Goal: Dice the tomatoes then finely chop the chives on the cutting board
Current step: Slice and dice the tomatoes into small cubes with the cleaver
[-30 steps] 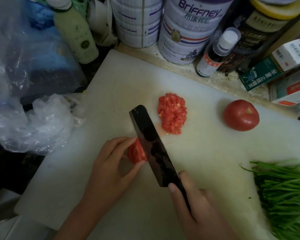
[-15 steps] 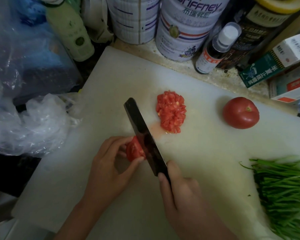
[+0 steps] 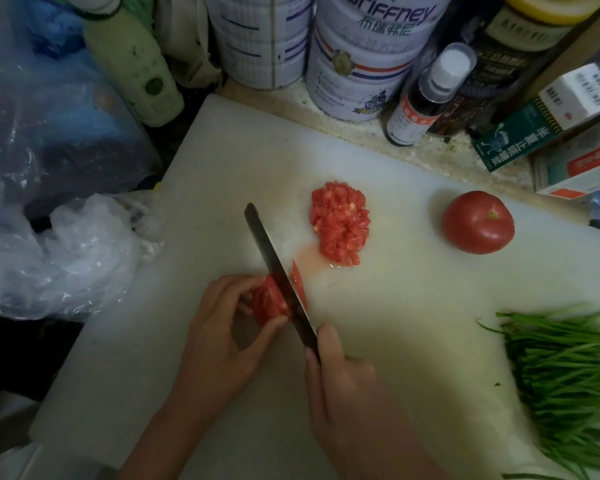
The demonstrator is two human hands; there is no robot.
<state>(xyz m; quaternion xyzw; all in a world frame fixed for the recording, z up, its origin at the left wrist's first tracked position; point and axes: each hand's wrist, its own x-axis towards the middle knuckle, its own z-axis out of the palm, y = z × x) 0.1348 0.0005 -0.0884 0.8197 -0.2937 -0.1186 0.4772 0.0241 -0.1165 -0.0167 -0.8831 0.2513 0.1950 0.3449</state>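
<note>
On the white cutting board [image 3: 413, 306] my left hand [image 3: 219, 337] pinches a piece of tomato [image 3: 269, 301] between thumb and fingers. My right hand [image 3: 340, 379] grips the handle of a dark knife [image 3: 274, 268], whose blade stands edge-down through the piece. A thin red slice [image 3: 299, 284] leans on the blade's right side. A pile of diced tomato [image 3: 340, 221] lies beyond, with juice beside it. A whole tomato [image 3: 478, 221] sits to the right. A bunch of green chives [image 3: 568, 379] lies at the board's right edge.
Two large tins [image 3: 364, 60] and a small white-capped bottle [image 3: 426, 95] stand behind the board, with boxes [image 3: 548, 116] at the back right. A pale green bottle [image 3: 136, 60] and crumpled plastic bags [image 3: 59, 254] crowd the left side.
The knife blade has turned from tilted flat to upright and come down through the tomato piece, parting a thin slice on its right. My left hand keeps holding the piece.
</note>
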